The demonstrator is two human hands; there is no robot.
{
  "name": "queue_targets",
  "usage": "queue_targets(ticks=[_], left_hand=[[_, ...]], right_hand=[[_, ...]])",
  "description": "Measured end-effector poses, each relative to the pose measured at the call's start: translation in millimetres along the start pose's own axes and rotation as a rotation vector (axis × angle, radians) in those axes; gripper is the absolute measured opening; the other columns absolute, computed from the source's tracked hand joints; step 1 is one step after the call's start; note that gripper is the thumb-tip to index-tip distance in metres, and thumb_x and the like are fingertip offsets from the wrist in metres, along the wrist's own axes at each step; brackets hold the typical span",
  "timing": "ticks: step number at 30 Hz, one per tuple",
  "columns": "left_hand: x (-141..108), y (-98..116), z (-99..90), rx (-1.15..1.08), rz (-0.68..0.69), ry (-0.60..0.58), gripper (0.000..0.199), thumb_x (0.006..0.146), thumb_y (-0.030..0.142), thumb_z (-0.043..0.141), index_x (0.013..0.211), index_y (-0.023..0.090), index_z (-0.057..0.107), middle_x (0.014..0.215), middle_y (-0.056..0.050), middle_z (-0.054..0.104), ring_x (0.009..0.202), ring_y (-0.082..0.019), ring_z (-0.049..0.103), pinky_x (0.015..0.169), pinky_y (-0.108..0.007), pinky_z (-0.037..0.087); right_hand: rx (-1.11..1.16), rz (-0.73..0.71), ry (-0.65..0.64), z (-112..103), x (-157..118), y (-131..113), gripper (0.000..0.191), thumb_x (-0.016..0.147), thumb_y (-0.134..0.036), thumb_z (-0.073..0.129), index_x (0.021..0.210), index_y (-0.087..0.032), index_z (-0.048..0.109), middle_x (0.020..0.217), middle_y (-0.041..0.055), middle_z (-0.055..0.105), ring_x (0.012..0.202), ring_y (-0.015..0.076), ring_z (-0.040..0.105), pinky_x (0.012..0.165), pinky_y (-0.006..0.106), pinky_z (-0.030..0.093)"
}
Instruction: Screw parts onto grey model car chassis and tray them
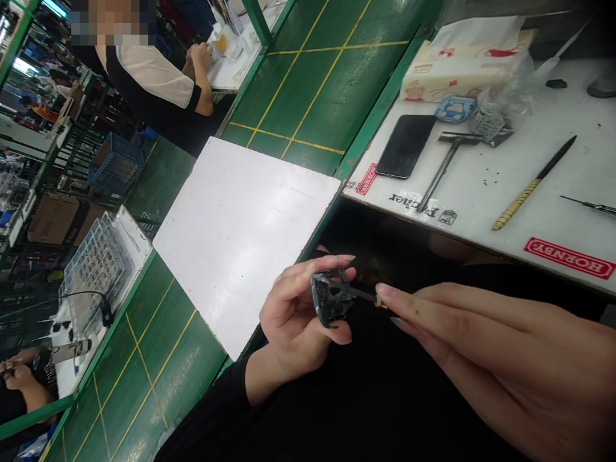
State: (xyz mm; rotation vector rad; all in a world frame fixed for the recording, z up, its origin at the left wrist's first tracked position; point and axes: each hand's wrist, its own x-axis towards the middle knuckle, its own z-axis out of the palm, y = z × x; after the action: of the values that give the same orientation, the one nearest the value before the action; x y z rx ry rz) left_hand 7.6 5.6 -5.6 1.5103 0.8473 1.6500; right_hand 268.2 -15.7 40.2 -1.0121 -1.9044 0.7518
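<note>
Head view: how are the hands posed?
— Left hand (291,311) curled, gripping a dark part (320,301); right hand (464,327), fingers extended, pinching a slim tool (364,296).
— And where's the part?
— Between left thumb and fingers, facing the right hand.

The held part (321,301) is dark grey. At 12 o'clock, the green desk (305,86) bears yellow gridlines; at 9, the board (248,237) is white; at 3, the label (569,258) is red and white.

A green bench (356,83) (gridded in yellow) runs below strip lights (24,66).
</note>
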Motion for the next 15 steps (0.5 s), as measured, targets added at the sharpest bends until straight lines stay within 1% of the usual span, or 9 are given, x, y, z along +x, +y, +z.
queue_targets(ticks=[2, 4, 9, 12, 15], left_hand=[[0, -3, 1.2, -0.042, 0.015, -0.004, 0.067, 0.107, 0.046, 0.106, 0.164, 0.019, 0.083, 0.151, -0.014, 0.088, 0.136, -0.038, 0.094, 0.106, -0.055, 0.088], [0, -6, 0.5, -0.06, 0.008, -0.002, 0.068, 0.107, 0.044, 0.106, 0.166, 0.021, 0.081, 0.153, -0.015, 0.087, 0.137, -0.039, 0.093, 0.104, -0.057, 0.088], [-3, -9, -1.9, -0.047, -0.009, -0.001, 0.068, 0.108, 0.045, 0.105, 0.168, 0.027, 0.08, 0.154, -0.013, 0.087, 0.139, -0.039, 0.093, 0.104, -0.057, 0.088], [-4, -9, -2.5, -0.029, -0.017, 0.003, 0.067, 0.109, 0.047, 0.105, 0.168, 0.03, 0.079, 0.155, -0.013, 0.086, 0.139, -0.039, 0.093, 0.105, -0.058, 0.087], [-4, -9, -3.5, -0.023, -0.015, -0.006, 0.068, 0.109, 0.048, 0.104, 0.169, 0.03, 0.079, 0.156, -0.013, 0.085, 0.14, -0.039, 0.092, 0.106, -0.058, 0.087]], right_hand=[[0.036, 0.005, -0.045, 0, 7, -1, 0.063, 0.123, -0.002, 0.069, 0.174, -0.036, 0.081, 0.147, 0.0009, 0.095, 0.11, 0.0234, 0.096, 0.091, 0.033, 0.083], [0.067, 0.008, -0.065, -1, 13, -1, 0.063, 0.123, -0.003, 0.069, 0.175, -0.038, 0.08, 0.142, -0.0007, 0.096, 0.107, 0.0229, 0.096, 0.089, 0.033, 0.082], [0.062, 0.038, -0.052, -1, 18, 1, 0.062, 0.122, -0.01, 0.075, 0.175, -0.042, 0.079, 0.138, -0.0035, 0.098, 0.103, 0.0258, 0.097, 0.097, 0.037, 0.084], [0.059, 0.035, -0.059, 0, 16, 3, 0.065, 0.122, -0.009, 0.076, 0.177, -0.042, 0.077, 0.137, -0.0038, 0.098, 0.103, 0.0258, 0.097, 0.096, 0.036, 0.084], [0.076, 0.037, -0.075, -1, 15, 3, 0.062, 0.123, -0.012, 0.075, 0.177, -0.042, 0.077, 0.137, -0.0048, 0.098, 0.103, 0.024, 0.097, 0.094, 0.034, 0.083]])
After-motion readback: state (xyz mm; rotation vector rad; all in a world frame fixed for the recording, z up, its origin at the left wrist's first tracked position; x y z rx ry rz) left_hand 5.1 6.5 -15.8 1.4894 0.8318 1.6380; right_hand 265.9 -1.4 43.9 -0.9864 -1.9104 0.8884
